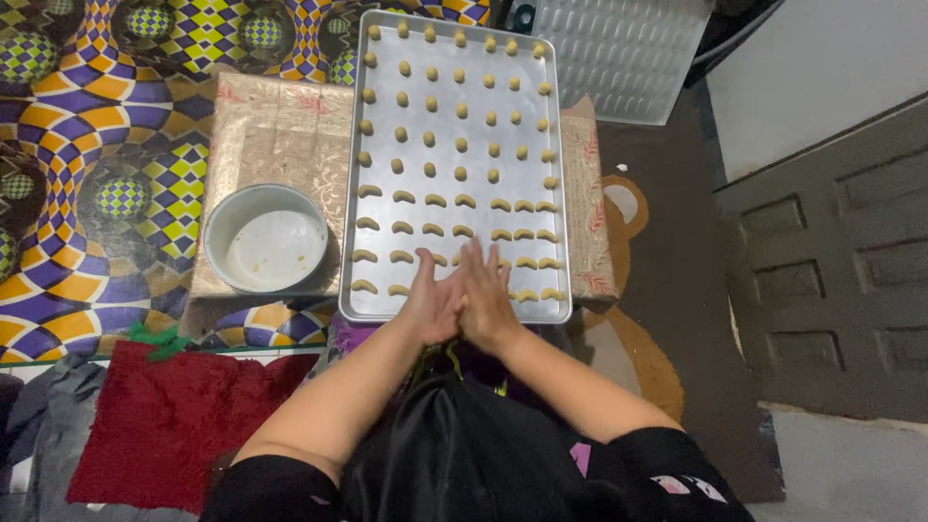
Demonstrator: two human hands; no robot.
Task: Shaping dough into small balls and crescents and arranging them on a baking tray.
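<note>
Floor setup, seen from above: a low table [280, 135] covered in beige patterned paper sits on a carpet [87, 126] with a loud purple, yellow and orange diamond print. On the table lies a long metal baking tray [440, 208], the landmark here. Left of the tray, on the same table, a round white bowl [266, 238], nearly empty, just smears and a few crumbs inside. In the tray, rows of small pale dough pieces [459, 145]: round lumps in the far rows, crescent shapes [432, 201] in the near rows. Beyond the tray's far right corner, a white ribbed panel [623, 53]. Right of the tray, a brown mat [667, 280] with a bear figure, then a dark panelled door [831, 280] and a pale wall [822, 58]. Near-left of the tray, a red towel [164, 425] on the floor, grey cloth beside it. The person's black-clothed lap is below the tray's near edge. Left hand [433, 302] and right hand [486, 295] are pressed together palm to palm, fingers straight, over the near edge of the tray, above the last crescent row. Cannot tell if a dough piece is between the palms; nothing visible is gripped.
</note>
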